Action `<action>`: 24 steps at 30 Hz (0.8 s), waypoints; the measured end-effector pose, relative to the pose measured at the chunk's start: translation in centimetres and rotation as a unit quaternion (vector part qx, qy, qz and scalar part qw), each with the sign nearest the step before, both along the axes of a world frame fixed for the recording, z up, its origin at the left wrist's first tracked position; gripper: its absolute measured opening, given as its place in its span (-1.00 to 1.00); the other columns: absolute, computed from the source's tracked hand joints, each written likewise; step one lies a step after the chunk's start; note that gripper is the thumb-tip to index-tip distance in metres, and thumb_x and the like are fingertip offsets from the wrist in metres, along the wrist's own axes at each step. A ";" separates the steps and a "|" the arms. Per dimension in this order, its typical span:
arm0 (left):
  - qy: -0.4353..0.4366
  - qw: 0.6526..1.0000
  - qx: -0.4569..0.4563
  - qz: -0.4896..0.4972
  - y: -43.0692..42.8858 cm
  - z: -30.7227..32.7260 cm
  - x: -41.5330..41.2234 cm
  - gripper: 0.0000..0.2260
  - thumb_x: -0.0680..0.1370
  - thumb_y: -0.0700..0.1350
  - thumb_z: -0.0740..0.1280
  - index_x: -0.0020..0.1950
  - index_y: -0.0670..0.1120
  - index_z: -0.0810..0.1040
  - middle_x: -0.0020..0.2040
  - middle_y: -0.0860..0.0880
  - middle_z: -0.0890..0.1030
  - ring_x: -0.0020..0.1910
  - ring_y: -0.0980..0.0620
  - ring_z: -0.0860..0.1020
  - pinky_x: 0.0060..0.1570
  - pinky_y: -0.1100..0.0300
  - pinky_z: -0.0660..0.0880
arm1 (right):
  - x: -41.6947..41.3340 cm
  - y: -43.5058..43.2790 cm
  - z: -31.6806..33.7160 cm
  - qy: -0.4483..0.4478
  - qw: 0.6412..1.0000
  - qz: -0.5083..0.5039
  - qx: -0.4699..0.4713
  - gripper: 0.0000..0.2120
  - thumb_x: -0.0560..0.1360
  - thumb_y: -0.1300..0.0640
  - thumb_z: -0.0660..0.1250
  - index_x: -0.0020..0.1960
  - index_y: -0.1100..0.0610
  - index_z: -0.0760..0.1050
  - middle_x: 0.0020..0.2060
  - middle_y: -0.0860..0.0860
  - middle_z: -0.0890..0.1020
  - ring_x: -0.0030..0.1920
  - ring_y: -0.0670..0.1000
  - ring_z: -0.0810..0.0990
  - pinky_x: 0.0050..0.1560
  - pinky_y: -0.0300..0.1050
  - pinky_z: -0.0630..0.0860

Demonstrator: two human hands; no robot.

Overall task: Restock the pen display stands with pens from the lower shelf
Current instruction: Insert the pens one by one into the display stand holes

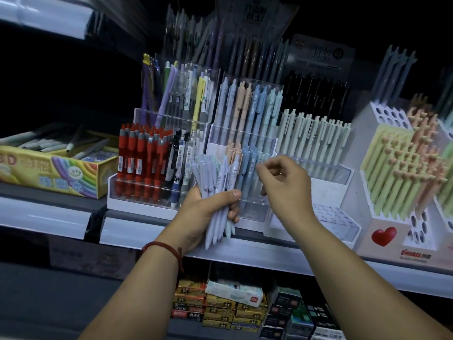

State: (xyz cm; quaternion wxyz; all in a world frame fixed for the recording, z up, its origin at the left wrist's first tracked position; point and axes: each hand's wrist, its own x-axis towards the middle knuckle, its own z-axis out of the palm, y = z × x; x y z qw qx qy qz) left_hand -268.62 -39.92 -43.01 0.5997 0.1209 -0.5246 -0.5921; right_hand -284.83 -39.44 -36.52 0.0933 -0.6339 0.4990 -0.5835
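My left hand (208,212) grips a bundle of pastel pens (215,182), mostly lavender and pale blue, tips pointing down, in front of the shelf edge. My right hand (284,185) is just right of the bundle, fingers pinched together near the tops of the blue pens in the clear tiered pastel pen stand (245,133). Whether those fingers hold a pen I cannot tell. The stand's lowest front row (252,212) shows bare holes. On the lower shelf lie stacked pen boxes (220,305).
A stand of red pens (142,163) is to the left, beside a yellow cardboard box (54,173) of markers. Pale green pens (313,136) and a white heart-marked stand (397,182) with yellow and peach pens fill the right. White shelf edge (245,251) runs across.
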 end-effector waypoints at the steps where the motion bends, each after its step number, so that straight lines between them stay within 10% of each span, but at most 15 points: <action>1: -0.001 1.000 0.002 0.002 0.0 0.0 0.0 -0.68 0.43 -0.16 0.52 0.07 -0.23 0.51 -0.32 -0.14 0.44 -0.37 -0.08 0.44 -0.21 0.02 0.52 | 0.5 0.8 0.4 -0.020 0.999 0.050 0.008 -0.91 0.55 0.12 0.46 -0.12 0.06 0.60 -0.27 0.11 0.64 -0.35 0.03 0.61 -0.31 -0.11 0.55; 10: 0.001 1.000 0.001 0.026 0.7 0.3 -0.1 -0.85 0.48 -0.23 0.45 0.03 -0.21 0.61 -0.28 -0.17 0.61 -0.37 -0.08 0.49 -0.25 0.04 0.56 | 2.8 2.8 2.1 -0.057 0.970 0.187 0.143 -0.80 0.50 0.22 0.51 -0.06 0.38 0.64 -0.37 0.11 0.60 -0.48 0.01 0.51 -0.50 -0.22 0.47; 24: 0.017 0.999 0.041 -0.019 1.1 0.3 1.0 -0.86 0.43 -0.31 0.42 -0.05 -0.23 0.53 -0.33 -0.19 0.49 -0.36 -0.10 0.48 -0.26 0.04 0.56 | 3.9 2.1 8.2 -0.175 0.976 0.127 -0.001 -0.84 0.64 0.21 0.34 -0.10 0.20 0.59 -0.37 0.02 0.57 -0.38 -0.02 0.55 -0.31 -0.15 0.58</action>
